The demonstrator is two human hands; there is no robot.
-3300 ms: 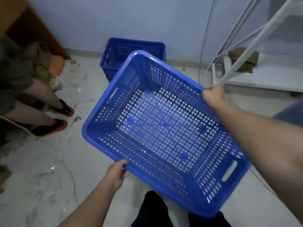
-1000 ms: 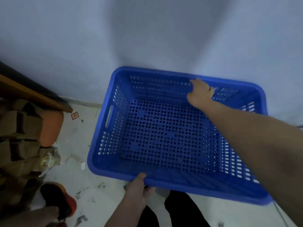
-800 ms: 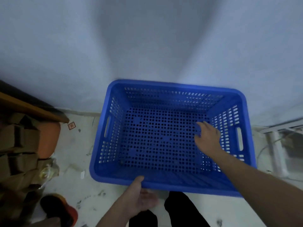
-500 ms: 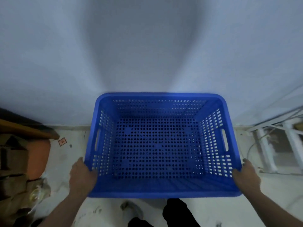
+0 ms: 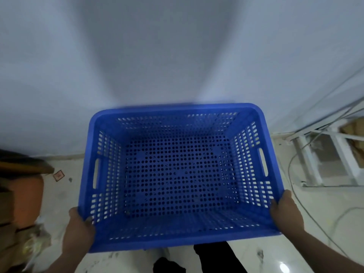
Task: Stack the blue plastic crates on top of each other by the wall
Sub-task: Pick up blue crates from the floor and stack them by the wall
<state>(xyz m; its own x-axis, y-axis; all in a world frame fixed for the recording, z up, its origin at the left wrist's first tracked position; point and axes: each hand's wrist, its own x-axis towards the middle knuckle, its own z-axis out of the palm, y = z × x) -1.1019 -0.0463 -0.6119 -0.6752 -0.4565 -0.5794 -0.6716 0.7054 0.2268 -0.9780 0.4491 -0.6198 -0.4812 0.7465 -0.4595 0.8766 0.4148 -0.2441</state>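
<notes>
A blue perforated plastic crate fills the middle of the view, its far side against the pale wall. It sits level and empty. The crate seen earlier by the wall is hidden beneath it; I cannot make out its rim. My left hand grips the crate's near left corner, thumb over the rim. My right hand holds the near right corner the same way.
A brown cabinet edge, an orange object and cardboard stand at the left. A white metal frame and loose cables lie at the right. My dark shoes show on the marble floor below.
I carried the crate over to the wall and lowered it over the other one. Both hands shifted from the long sides to the near corners and now hold there.
</notes>
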